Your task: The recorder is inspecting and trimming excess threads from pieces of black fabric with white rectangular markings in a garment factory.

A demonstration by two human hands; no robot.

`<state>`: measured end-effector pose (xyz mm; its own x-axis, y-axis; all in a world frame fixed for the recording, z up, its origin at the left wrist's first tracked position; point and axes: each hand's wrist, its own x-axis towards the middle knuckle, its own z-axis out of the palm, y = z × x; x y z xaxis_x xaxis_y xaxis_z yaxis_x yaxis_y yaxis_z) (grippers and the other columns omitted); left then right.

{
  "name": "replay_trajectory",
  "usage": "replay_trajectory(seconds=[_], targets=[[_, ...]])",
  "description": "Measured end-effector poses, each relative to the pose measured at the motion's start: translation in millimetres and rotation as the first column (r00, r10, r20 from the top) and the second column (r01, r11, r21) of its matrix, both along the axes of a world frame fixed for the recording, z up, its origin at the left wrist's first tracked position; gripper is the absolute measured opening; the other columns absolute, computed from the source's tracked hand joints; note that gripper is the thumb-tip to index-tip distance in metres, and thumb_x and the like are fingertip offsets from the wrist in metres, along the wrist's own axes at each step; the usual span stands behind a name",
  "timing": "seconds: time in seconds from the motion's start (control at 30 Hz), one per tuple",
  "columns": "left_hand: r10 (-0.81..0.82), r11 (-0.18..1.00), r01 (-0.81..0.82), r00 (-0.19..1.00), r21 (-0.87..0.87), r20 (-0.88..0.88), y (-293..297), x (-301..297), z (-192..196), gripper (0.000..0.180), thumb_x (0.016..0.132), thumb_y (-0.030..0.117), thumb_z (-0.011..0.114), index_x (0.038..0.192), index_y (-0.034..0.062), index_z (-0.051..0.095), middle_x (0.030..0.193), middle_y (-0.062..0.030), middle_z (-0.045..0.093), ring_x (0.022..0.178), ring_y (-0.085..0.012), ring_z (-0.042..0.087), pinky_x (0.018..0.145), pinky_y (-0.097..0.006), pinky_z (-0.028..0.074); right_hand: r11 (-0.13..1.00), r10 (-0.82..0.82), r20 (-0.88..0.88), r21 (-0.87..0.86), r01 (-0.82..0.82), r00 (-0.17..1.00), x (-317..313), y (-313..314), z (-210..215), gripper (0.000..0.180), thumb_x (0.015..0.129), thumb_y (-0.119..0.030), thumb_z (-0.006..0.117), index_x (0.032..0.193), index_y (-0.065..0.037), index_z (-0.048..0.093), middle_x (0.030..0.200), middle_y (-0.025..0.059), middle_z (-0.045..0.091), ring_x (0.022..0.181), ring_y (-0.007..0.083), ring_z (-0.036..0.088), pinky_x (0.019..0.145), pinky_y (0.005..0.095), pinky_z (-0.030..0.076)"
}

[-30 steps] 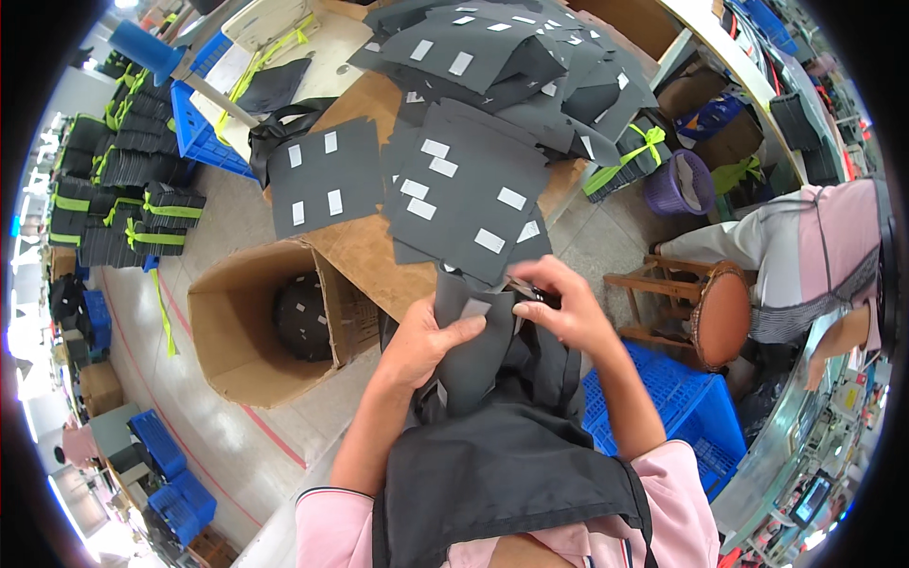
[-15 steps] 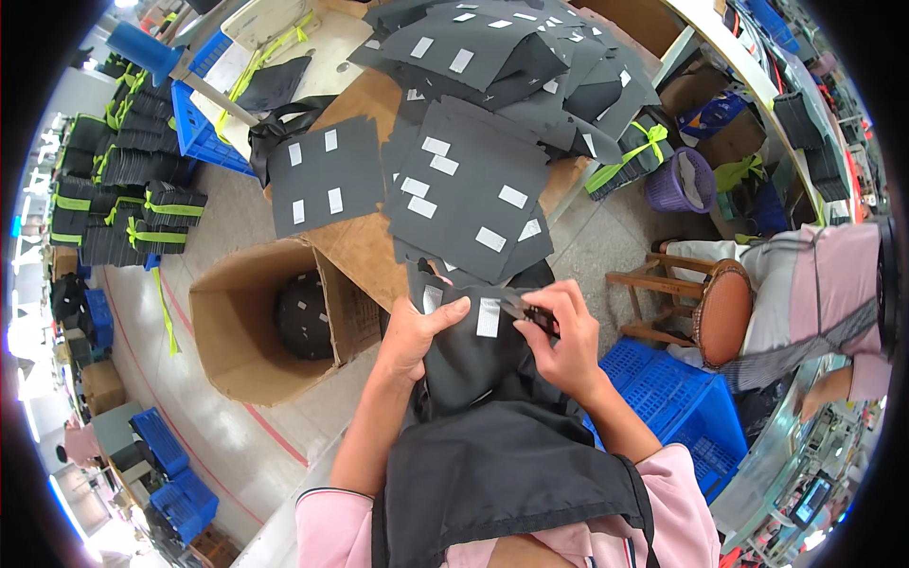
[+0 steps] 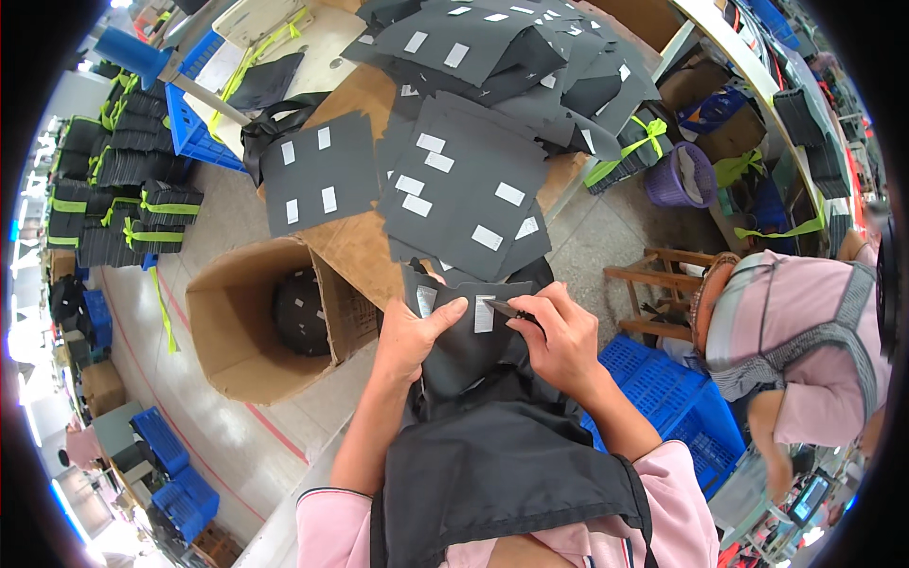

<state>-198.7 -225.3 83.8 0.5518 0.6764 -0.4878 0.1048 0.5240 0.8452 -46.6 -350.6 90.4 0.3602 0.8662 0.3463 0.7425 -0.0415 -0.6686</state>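
My left hand (image 3: pixel 407 333) grips the upper left part of a dark grey fabric panel (image 3: pixel 459 350), its thumb lying on top. Two white labels are on this panel, and the right-hand label (image 3: pixel 484 316) faces up in front of me. In my right hand (image 3: pixel 561 339) is a pair of dark thread snips (image 3: pixel 504 309), pinched between thumb and fingers. Their pointed tip is at the upper right edge of that label; whether the blades are apart is too small to tell. Beyond my hands lie more dark panels with white labels (image 3: pixel 464 185) on a brown cardboard sheet (image 3: pixel 355 251).
A large heap of labelled panels (image 3: pixel 473 47) covers the far table. An open cardboard box (image 3: pixel 222 327) with dark pieces inside stands at left. To my right are a blue crate (image 3: pixel 653 388), a wooden stool (image 3: pixel 663 284), a purple basket (image 3: pixel 680 177) and a bending person (image 3: pixel 805 331).
The snips' tip has moved slightly left onto the label's upper edge, and my right fingers have closed further round them. The person at right has leaned over toward the near side.
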Motion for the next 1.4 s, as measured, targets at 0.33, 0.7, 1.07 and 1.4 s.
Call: replay_trajectory(seconds=[0.33, 0.7, 1.07, 1.4], targets=[[0.293, 0.833, -0.218, 0.954, 0.509, -0.071, 193.7, -39.3, 21.5, 0.076, 0.067, 0.027, 0.08, 0.128, -0.0001, 0.042, 0.118, -0.0179, 0.055, 0.106, -0.0282, 0.055, 0.089, -0.044, 0.045, 0.938, -0.312, -0.292, -0.242, 0.246, 0.904, 39.2, 41.6, -33.1, 0.045, 0.07, -0.008, 0.073, 0.11, -0.005, 0.053, 0.086, 0.0076, 0.051, 0.076, 0.0208, 0.055, 0.064, 0.0311, 0.046], [0.393, 0.611, 0.51, 0.468, 0.606, -0.791, 200.0, -27.2, -78.4, 0.084, 0.076, 0.042, 0.067, 0.143, 0.0154, 0.024, 0.152, -0.0176, 0.002, 0.14, -0.0355, 0.0, 0.105, -0.063, 0.007, 0.848, -0.522, -0.481, -0.206, 0.488, 0.705, 88.2, 102.9, -89.8, 0.037, 0.07, -0.012, 0.075, 0.099, 0.0, 0.056, 0.082, 0.0072, 0.061, 0.07, 0.0171, 0.056, 0.065, 0.0314, 0.047], [-0.233, -0.066, 0.395, 0.887, 0.917, -0.399, 58.1, 83.0, 57.2, 0.096, 0.062, 0.028, 0.078, 0.141, 0.0099, 0.028, 0.149, -0.0132, 0.019, 0.139, -0.033, 0.013, 0.11, -0.053, 0.006, 0.981, 0.019, -0.318, 0.191, 0.044, 0.948, 59.3, 51.6, 20.0, 0.02, 0.068, 0.002, 0.068, 0.087, -0.002, 0.062, 0.076, 0.0087, 0.058, 0.07, 0.0225, 0.058, 0.063, 0.0294, 0.045], [-0.249, 0.647, 0.25, 0.962, 0.721, -0.111, 25.2, 60.4, 53.4, 0.015, 0.076, 0.015, 0.072, 0.085, 0.0045, 0.066, 0.07, -0.0053, 0.064, 0.059, -0.0109, 0.057, 0.056, -0.026, 0.046, 0.962, -0.075, -0.281, 0.232, 0.143, 0.957, 44.8, 22.4, 36.7, 0.026, 0.075, -0.001, 0.066, 0.1, -0.004, 0.063, 0.093, 0.0121, 0.063, 0.081, 0.0295, 0.063, 0.07, 0.0319, 0.05]])
